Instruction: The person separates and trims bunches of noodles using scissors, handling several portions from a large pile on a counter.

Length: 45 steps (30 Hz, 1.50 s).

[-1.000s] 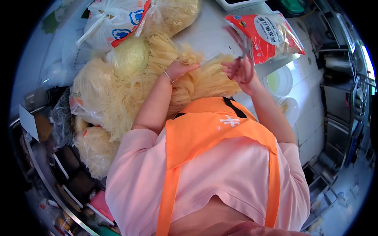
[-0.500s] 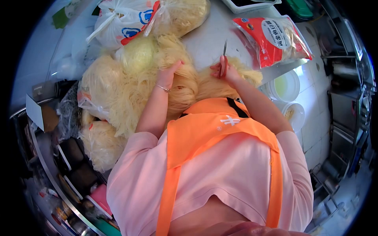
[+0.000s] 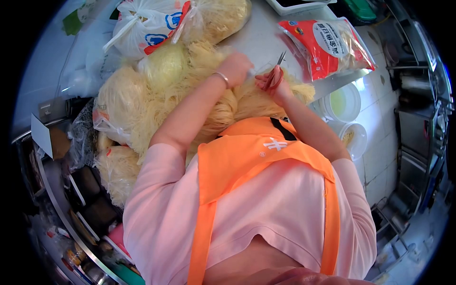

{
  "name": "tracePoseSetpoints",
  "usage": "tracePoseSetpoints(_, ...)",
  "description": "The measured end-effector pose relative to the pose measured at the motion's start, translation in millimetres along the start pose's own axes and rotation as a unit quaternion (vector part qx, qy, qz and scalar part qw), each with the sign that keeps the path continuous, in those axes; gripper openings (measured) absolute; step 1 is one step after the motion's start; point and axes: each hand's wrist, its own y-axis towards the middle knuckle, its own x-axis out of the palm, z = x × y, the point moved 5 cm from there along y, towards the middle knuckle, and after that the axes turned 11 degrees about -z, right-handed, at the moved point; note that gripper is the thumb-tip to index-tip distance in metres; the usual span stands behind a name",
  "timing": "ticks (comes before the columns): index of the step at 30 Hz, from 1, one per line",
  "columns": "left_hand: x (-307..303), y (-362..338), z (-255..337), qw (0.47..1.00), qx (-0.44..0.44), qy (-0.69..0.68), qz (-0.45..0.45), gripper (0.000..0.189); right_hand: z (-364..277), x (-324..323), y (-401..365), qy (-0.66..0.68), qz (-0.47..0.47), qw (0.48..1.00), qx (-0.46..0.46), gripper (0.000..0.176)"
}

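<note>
My right hand is closed around a pair of scissors with red handles, the blades pointing up and away from me. Just left of it is my left hand, over the far edge of a big heap of pale dry noodles. Motion smears its fingers, so I cannot make out whether they hold anything. The noodle strands spread beneath both hands and across to my left. A bundle of noodles lies under and beside my right hand, its ends sticking out to the right.
Bags of noodles stand at the left, with a tied white plastic bag behind. A red-and-white printed food packet lies at the table's right edge. Below that edge are white buckets. A white tray sits at the back.
My left hand has moved right and away from me, off the middle of the noodle heap to beside my right hand. The scissors have tilted a little to the right.
</note>
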Motion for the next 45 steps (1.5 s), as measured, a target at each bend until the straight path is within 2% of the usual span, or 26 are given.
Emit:
tracePoseSetpoints(1, 8.3, 14.4, 13.8, 0.995, 0.02, -0.02, -0.096, 0.036, 3.0, -3.8, 3.7, 0.0, 0.0, 1.0, -0.001, 0.066)
tracePoseSetpoints(2, 14.7, 25.1, 21.7, 0.995, 0.022, -0.018, -0.095, 0.036, 6.6, -7.3, 9.8, 0.019, -0.012, 1.0, -0.014, 0.065)
tracePoseSetpoints(4, 41.2, 42.5, 15.7, 0.973, -0.097, -0.198, -0.065, 0.024, -0.8, -8.7, 7.3, 0.037, -0.02, 0.999, -0.031, 0.065)
tracePoseSetpoints(5, 51.4, 48.9, 14.3, 0.973, -0.094, -0.199, -0.065, 0.024, -11.6, -12.3, -0.8, -0.049, 0.02, 0.998, -0.023, 0.063)
tracePoseSetpoints(6, 62.3, 53.8, 6.2, 0.953, -0.148, -0.256, -0.075, 0.024, -24.4, -13.2, -10.0, -0.135, 0.06, 0.989, -0.014, 0.062)
tracePoseSetpoints(7, 67.2, 56.4, 0.3, 0.926, -0.201, -0.31, -0.084, 0.027, -35.7, -14.1, -17.4, -0.136, 0.062, 0.989, -0.014, 0.062)
tracePoseSetpoints(9, 67.7, 62.4, -0.9, 0.929, -0.174, -0.311, -0.101, 0.033, -66.8, -26.7, -36.6, -0.262, 0.125, 0.955, -0.063, 0.061)
tracePoseSetpoints(11, 61.0, 65.2, 2.5, 0.931, -0.146, -0.312, -0.12, 0.04, -85.0, -45.8, -55.2, -0.285, 0.148, 0.943, -0.092, 0.06)
tracePoseSetpoints(12, 58.3, 65.2, 6.3, 0.923, -0.141, -0.31, -0.177, 0.049, -93.1, -55.2, -65.6, -0.308, 0.168, 0.929, -0.121, 0.06)
tracePoseSetpoints(13, 59.5, 65.5, 9.6, 0.913, -0.135, -0.307, -0.231, 0.058, -95.3, -64.5, -73.6, -0.308, 0.17, 0.928, -0.122, 0.06)
tracePoseSetpoints(16, 59.3, 67.1, 19.3, 0.941, -0.097, -0.244, -0.214, 0.071, -87.8, -78.5, -94.9, -0.234, 0.171, 0.95, -0.113, 0.059)
tracePoseSetpoints(20, 70.3, 75.8, 16.9, 0.947, -0.132, -0.22, -0.192, 0.075, -65.7, -79.5, -111.2, -0.185, 0.164, 0.966, -0.08, 0.056)
tracePoseSetpoints(23, 80.1, 78.7, 20.4, 0.931, -0.103, -0.246, -0.249, 0.066, -58.6, -79.1, -112.1, -0.17, 0.145, 0.972, -0.077, 0.054)
tracePoseSetpoints(25, 71.5, 80.2, 23.2, 0.984, -0.059, -0.142, -0.09, 0.06, -59.0, -76.2, -111.9, -0.161, 0.136, 0.974, -0.081, 0.053)
tracePoseSetpoints(26, 74.8, 80.3, 22.1, 0.984, -0.058, -0.143, -0.09, 0.06, -61.1, -74.6, -112.2, -0.166, 0.132, 0.974, -0.08, 0.053)
tracePoseSetpoints(28, 79.1, 76.8, 18.5, 0.944, -0.083, -0.295, -0.12, 0.053, -64.9, -70.5, -113.3, -0.173, 0.13, 0.973, -0.08, 0.053)
tracePoseSetpoints(29, 78.9, 73.7, 17.1, 0.944, -0.082, -0.296, -0.12, 0.053, -65.8, -67.9, -113.7, -0.167, 0.131, 0.974, -0.084, 0.053)
tracePoseSetpoints(31, 85.1, 64.1, 2.9, 0.859, -0.15, -0.484, -0.077, 0.046, -65.1, -67.1, -113.6, -0.162, 0.132, 0.974, -0.088, 0.054)
tracePoseSetpoints(32, 87.4, 63.0, -1.2, 0.858, -0.151, -0.485, -0.076, 0.046, -62.2, -67.3, -112.4, -0.168, 0.118, 0.976, -0.076, 0.053)
tracePoseSetpoints(34, 97.4, 64.3, -8.3, 0.802, -0.141, -0.575, -0.082, 0.042, -60.7, -63.8, -111.2, -0.176, 0.103, 0.977, -0.064, 0.053)
tracePoseSetpoints(37, 103.1, 63.6, -9.1, 0.758, -0.132, -0.637, -0.051, 0.043, -60.1, -48.8, -109.6, -0.182, 0.082, 0.978, -0.061, 0.051)
tracePoseSetpoints(38, 103.8, 64.5, -8.9, 0.757, -0.131, -0.637, -0.051, 0.043, -60.6, -42.8, -109.5, -0.19, 0.08, 0.977, -0.055, 0.051)
tracePoseSetpoints(40, 103.1, 66.6, -2.8, 0.728, -0.142, -0.666, -0.083, 0.046, -61.0, -38.6, -110.9, -0.2, 0.083, 0.975, -0.047, 0.05)
tracePoseSetpoints(41, 100.3, 69.7, -0.9, 0.726, -0.14, -0.668, -0.083, 0.046, -60.9, -37.5, -110.4, -0.201, 0.08, 0.975, -0.046, 0.05)
tracePoseSetpoints(43, 92.8, 78.5, 8.6, 0.893, -0.091, -0.403, -0.18, 0.049, -60.7, -36.9, -110.4, -0.203, 0.075, 0.975, -0.043, 0.05)
tracePoseSetpoints(45, 86.1, 77.4, 18.5, 0.891, -0.103, -0.394, -0.199, 0.05, -56.4, -40.3, -112.7, -0.204, 0.092, 0.974, -0.012, 0.05)
